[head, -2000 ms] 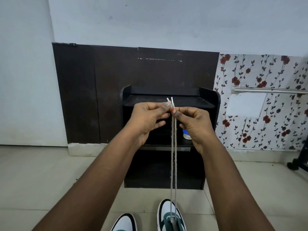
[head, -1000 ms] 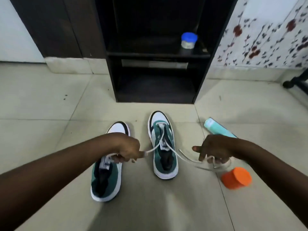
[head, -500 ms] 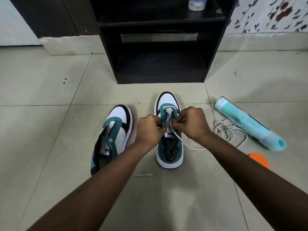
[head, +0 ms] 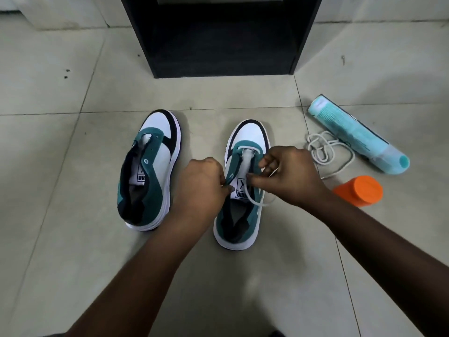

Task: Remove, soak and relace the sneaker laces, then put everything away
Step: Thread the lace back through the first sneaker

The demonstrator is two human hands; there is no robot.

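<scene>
White lace [head: 250, 194] pinched by both hands [head: 204, 183] [head: 284, 173] over the green-white sneaker [head: 243, 186].

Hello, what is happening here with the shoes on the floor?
A person is relacing the right sneaker. The left hand grips its eyelet edge and the right hand pinches the white lace, threaded only through the front eyelets. The left sneaker has no lace; a loose lace, teal bottle and orange cap lie nearby.
</scene>
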